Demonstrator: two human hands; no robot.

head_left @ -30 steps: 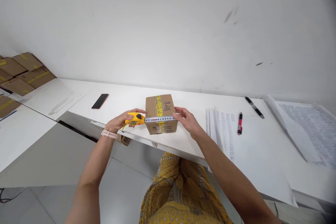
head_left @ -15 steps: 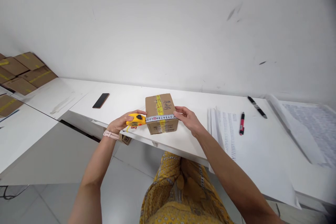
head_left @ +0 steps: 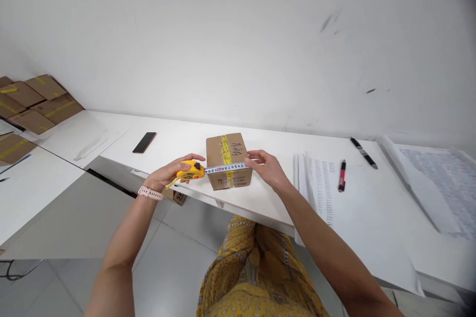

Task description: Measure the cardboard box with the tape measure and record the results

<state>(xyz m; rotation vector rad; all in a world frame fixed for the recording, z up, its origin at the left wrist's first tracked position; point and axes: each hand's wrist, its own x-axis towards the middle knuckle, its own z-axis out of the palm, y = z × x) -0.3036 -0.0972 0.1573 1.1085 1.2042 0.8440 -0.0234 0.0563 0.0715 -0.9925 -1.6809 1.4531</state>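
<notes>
We are easing our left hand (head_left: pixel 169 173), its grip holding the tape measure (head_left: pixel 191 172), slightly toward 9 o'clock from the box (head_left: pixel 215 150) on the tabletop (head_left: pixel 178 134); our right hand (head_left: pixel 266 168) is holding the blade (head_left: pixel 226 167) at 3 o'clock, probably keeping it taut.

Left grip (head_left: pixel 170 172) curled closed; right grip (head_left: pixel 269 170) fingers bent; forearms (head_left: pixel 124 240) converging.

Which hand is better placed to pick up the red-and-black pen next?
Probably the right hand: it is at the right edge of the cardboard box, on the side where the red-and-black pen lies. The left hand is farther away and gripping the yellow tape measure.
</notes>
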